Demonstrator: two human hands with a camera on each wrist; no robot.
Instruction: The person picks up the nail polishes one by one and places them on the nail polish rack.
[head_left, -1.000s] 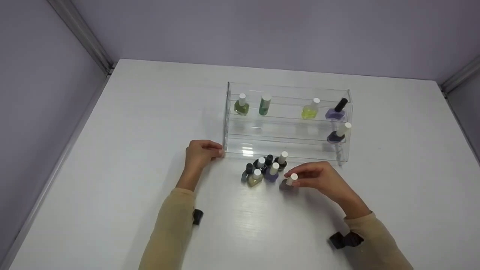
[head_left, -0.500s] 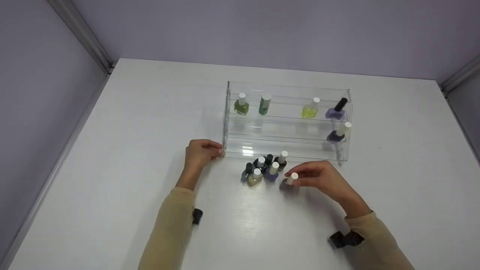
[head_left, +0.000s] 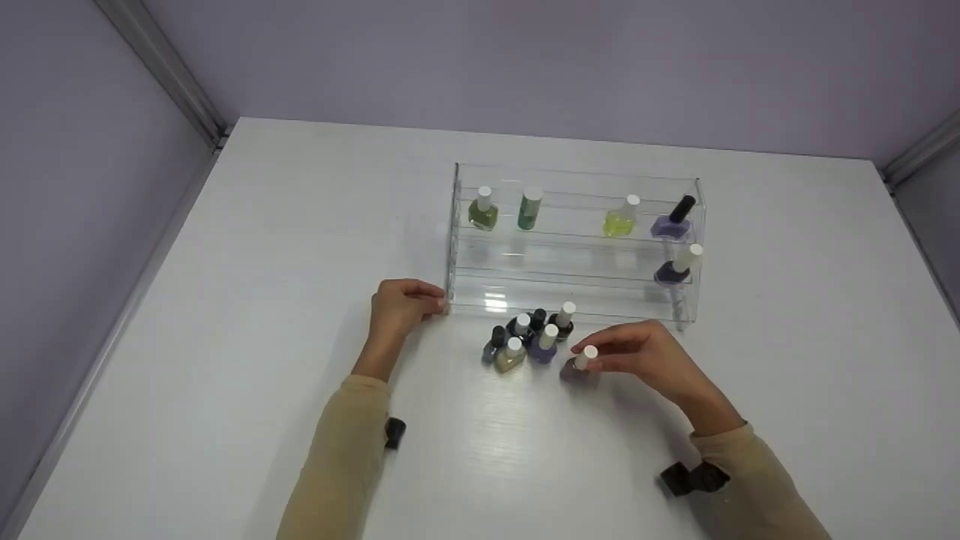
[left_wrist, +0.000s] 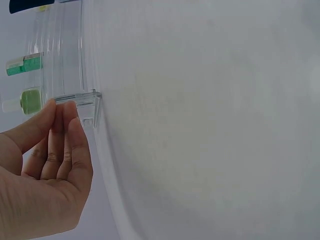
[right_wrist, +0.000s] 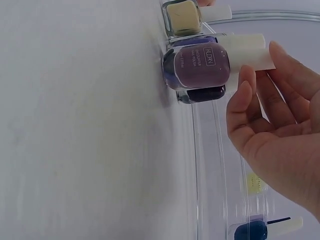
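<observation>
My right hand [head_left: 637,356] pinches the white cap of a mauve nail polish bottle [right_wrist: 202,65], upright just in front of the rack. Thumb and fingers of my left hand [head_left: 401,307] pinch the front left corner of a clear acrylic display rack [head_left: 577,301]. Left of the held bottle stands a tight cluster of several nail polish bottles, among them a cream one [head_left: 510,358] and a purple one [head_left: 543,348]. In the right wrist view, the mauve bottle partly covers the darker ones behind it.
On the rack's top tier stand an olive bottle [head_left: 483,214], a green bottle [head_left: 529,210], a yellow bottle [head_left: 619,223] and a lilac one with a black cap [head_left: 670,227]. A dark blue bottle [head_left: 671,274] sits one tier lower, at the right end. Walls border the white table [head_left: 300,225].
The right hand and the mauve bottle have shifted very slightly to the right. My left hand keeps its place at the rack's corner, and the other bottles stay put.
</observation>
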